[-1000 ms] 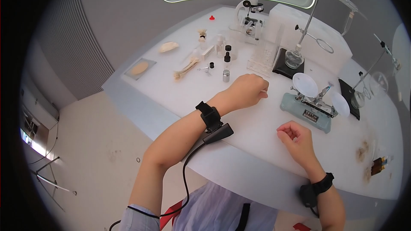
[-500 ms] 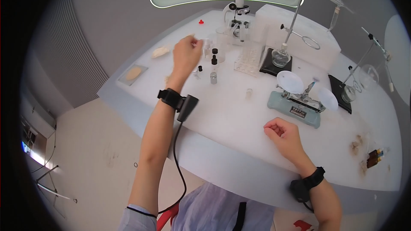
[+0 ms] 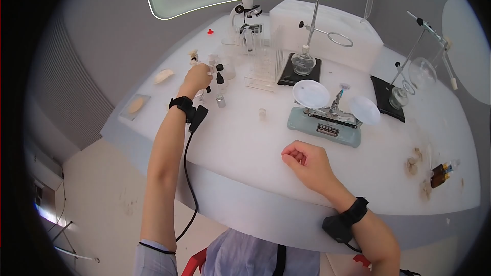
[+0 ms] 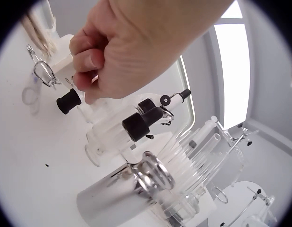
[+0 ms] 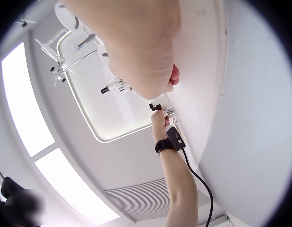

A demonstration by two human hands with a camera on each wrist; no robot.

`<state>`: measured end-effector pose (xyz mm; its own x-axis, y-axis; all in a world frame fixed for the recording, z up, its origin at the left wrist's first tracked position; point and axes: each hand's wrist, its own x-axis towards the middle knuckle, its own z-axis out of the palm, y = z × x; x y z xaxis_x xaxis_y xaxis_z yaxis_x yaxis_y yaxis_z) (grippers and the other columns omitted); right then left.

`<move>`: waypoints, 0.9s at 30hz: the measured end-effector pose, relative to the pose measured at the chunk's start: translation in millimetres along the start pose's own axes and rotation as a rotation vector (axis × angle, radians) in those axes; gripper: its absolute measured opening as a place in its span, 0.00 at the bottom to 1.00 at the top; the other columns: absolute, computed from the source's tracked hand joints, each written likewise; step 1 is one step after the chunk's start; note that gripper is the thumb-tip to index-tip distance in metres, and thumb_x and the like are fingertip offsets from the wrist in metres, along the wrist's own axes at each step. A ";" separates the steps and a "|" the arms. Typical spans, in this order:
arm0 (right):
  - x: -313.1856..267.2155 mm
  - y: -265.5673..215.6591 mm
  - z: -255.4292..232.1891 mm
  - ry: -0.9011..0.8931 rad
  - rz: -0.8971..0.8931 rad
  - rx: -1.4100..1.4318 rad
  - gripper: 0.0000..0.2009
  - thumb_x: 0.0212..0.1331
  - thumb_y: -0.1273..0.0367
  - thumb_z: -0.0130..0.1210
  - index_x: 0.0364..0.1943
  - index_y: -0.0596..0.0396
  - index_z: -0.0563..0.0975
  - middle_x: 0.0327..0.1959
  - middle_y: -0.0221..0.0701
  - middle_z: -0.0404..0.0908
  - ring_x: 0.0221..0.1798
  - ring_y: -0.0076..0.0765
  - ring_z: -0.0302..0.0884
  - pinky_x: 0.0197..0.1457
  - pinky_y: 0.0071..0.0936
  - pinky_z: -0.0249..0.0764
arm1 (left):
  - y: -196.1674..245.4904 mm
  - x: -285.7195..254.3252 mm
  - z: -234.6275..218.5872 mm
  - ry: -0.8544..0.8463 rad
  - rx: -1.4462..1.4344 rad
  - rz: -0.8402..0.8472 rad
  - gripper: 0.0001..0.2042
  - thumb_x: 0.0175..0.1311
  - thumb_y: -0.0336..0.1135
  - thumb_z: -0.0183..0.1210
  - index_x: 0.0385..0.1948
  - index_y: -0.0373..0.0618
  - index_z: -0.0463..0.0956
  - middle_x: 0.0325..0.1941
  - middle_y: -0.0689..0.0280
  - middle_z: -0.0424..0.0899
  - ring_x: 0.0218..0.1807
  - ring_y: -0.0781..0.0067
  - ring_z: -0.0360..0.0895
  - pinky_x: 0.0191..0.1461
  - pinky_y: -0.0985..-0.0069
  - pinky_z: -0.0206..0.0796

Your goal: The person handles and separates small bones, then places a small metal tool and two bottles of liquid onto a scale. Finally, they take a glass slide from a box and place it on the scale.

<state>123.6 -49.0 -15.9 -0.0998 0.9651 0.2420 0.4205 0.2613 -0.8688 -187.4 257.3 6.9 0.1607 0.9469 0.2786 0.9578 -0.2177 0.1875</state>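
Note:
My left hand (image 3: 197,80) reaches in among the small bottles at the back left, its fingers curled. In the left wrist view its fingertips (image 4: 88,90) are right beside a white box (image 4: 64,70) with print on it and a small black cap (image 4: 69,101); I cannot tell whether they pinch anything. Close by stand a black-capped dropper bottle (image 3: 220,83) and a shiny metal cylinder (image 4: 113,194). My right hand (image 3: 309,166) rests near the table's front, fingers loosely curled, holding nothing. A small clear jar (image 3: 262,114) stands alone mid-table.
A blue-grey balance (image 3: 325,128) stands beyond my right hand. Behind are a test tube rack (image 3: 261,83), a microscope (image 3: 247,13) and a retort stand (image 3: 300,70). Brown bottles (image 3: 440,175) lie at the right. A pale shell-like piece (image 3: 163,75) lies left.
My left hand has let go of the small clear jar on the table and moved left and back to the bottles. The right hand stays put. The head view has turned to the right.

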 end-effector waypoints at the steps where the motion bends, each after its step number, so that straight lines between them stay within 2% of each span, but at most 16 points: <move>1: 0.2 -0.1 -0.1 -0.007 -0.006 -0.021 0.04 0.58 0.72 0.60 0.34 0.58 0.81 0.26 0.33 0.83 0.25 0.27 0.77 0.32 0.24 0.73 | 1.2 1.7 -0.2 -0.014 0.019 -0.018 0.14 0.55 0.34 0.60 0.42 0.41 0.83 0.37 0.51 0.86 0.43 0.52 0.84 0.49 0.62 0.75; 2: 0.4 0.3 0.4 -0.005 0.000 -0.018 0.04 0.58 0.72 0.60 0.34 0.58 0.81 0.26 0.33 0.83 0.25 0.27 0.77 0.32 0.24 0.73 | 1.2 4.0 0.7 -0.028 0.039 -0.037 0.12 0.54 0.33 0.61 0.39 0.44 0.83 0.41 0.51 0.86 0.46 0.49 0.83 0.50 0.60 0.75; 4: 0.8 0.5 0.9 0.014 -0.029 -0.014 0.04 0.58 0.73 0.61 0.34 0.60 0.81 0.21 0.27 0.78 0.24 0.16 0.69 0.29 0.19 0.67 | 1.4 6.6 3.7 -0.037 0.042 -0.055 0.12 0.52 0.33 0.62 0.39 0.44 0.83 0.41 0.52 0.86 0.45 0.51 0.84 0.49 0.61 0.75; 7: 1.6 -0.4 0.8 0.013 -0.034 -0.039 0.04 0.58 0.73 0.61 0.33 0.60 0.81 0.21 0.28 0.79 0.24 0.17 0.70 0.30 0.19 0.68 | 3.4 2.2 -1.2 -0.007 0.007 -0.043 0.10 0.51 0.33 0.64 0.34 0.43 0.84 0.39 0.53 0.86 0.43 0.52 0.84 0.48 0.62 0.75; 10: 1.7 0.4 1.4 0.019 -0.033 -0.034 0.05 0.58 0.72 0.61 0.33 0.60 0.81 0.21 0.28 0.79 0.24 0.18 0.70 0.30 0.19 0.69 | 6.4 -7.2 -10.6 -0.065 -0.047 -0.091 0.07 0.50 0.34 0.64 0.29 0.43 0.84 0.35 0.53 0.87 0.41 0.54 0.84 0.46 0.63 0.75; 12: 1.6 0.3 1.5 0.021 -0.030 -0.032 0.05 0.58 0.72 0.61 0.33 0.60 0.81 0.21 0.28 0.79 0.24 0.18 0.71 0.30 0.19 0.69 | 3.6 -15.0 -13.0 0.040 -0.131 -0.061 0.07 0.50 0.35 0.66 0.25 0.42 0.84 0.31 0.54 0.87 0.39 0.55 0.85 0.45 0.64 0.75; 16: 1.4 1.4 2.3 0.019 -0.019 -0.035 0.05 0.58 0.72 0.61 0.33 0.60 0.81 0.22 0.27 0.79 0.24 0.18 0.71 0.30 0.19 0.69 | -1.2 -23.8 -16.4 0.103 -0.173 -0.017 0.09 0.51 0.35 0.66 0.25 0.38 0.84 0.29 0.53 0.86 0.35 0.59 0.84 0.42 0.66 0.73; 18: 1.3 -0.2 1.8 0.017 -0.023 -0.040 0.05 0.58 0.72 0.61 0.33 0.60 0.81 0.22 0.27 0.79 0.24 0.18 0.71 0.30 0.19 0.69 | -4.6 -22.4 -14.2 -0.027 -0.175 -0.009 0.08 0.50 0.36 0.68 0.26 0.41 0.85 0.29 0.54 0.86 0.37 0.55 0.85 0.45 0.64 0.75; 25: 1.1 2.0 0.8 0.012 -0.032 -0.018 0.05 0.58 0.72 0.61 0.33 0.60 0.81 0.21 0.27 0.78 0.23 0.18 0.70 0.30 0.20 0.68 | -1.1 -23.1 -22.1 -0.052 -0.148 -0.011 0.08 0.50 0.34 0.68 0.28 0.40 0.85 0.30 0.54 0.86 0.36 0.56 0.84 0.42 0.66 0.74; 26: 1.4 1.5 0.5 0.014 -0.031 -0.017 0.05 0.58 0.72 0.61 0.33 0.60 0.81 0.21 0.27 0.78 0.23 0.18 0.70 0.30 0.20 0.68 | 0.5 -26.7 -25.0 0.033 -0.210 0.011 0.08 0.51 0.33 0.68 0.28 0.39 0.85 0.29 0.54 0.86 0.35 0.58 0.84 0.41 0.67 0.73; 27: 1.6 0.4 -0.6 0.000 -0.023 -0.033 0.05 0.58 0.72 0.60 0.33 0.59 0.81 0.24 0.30 0.81 0.25 0.23 0.74 0.32 0.23 0.71 | 2.9 -30.0 -27.7 0.118 -0.272 0.034 0.08 0.51 0.33 0.68 0.28 0.38 0.85 0.28 0.54 0.85 0.33 0.60 0.83 0.40 0.69 0.73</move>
<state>124.1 -47.3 -15.6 -0.1097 0.9590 0.2614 0.4473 0.2824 -0.8486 -196.0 221.8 25.1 0.1476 0.9071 0.3941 0.8510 -0.3196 0.4168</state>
